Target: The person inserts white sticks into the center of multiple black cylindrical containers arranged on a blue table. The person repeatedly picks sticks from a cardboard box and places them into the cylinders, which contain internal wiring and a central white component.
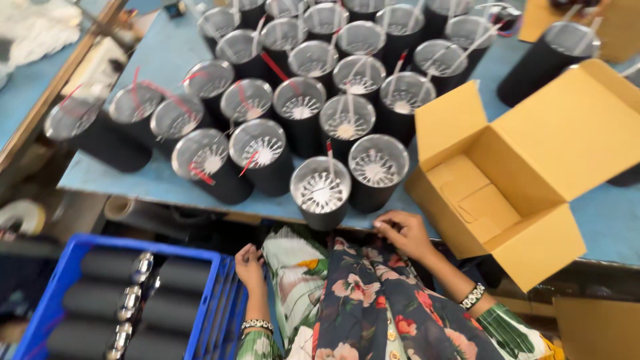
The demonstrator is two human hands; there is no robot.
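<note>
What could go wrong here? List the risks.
The nearest black cylinder stands at the blue table's front edge, above the lap; a bump from the right hand might tip it off. The open cardboard box overhangs that edge and could slide. The left hand is beside the blue crate.

Blue-topped workbench (167,57) fills the upper frame, front edge running left to right across the middle. Wooden strip (57,87) at upper left borders a second blue surface (27,83) (white cloth (37,27) lying on it). Dark shadowed space under the bench. Lighting even, overhead.
</note>
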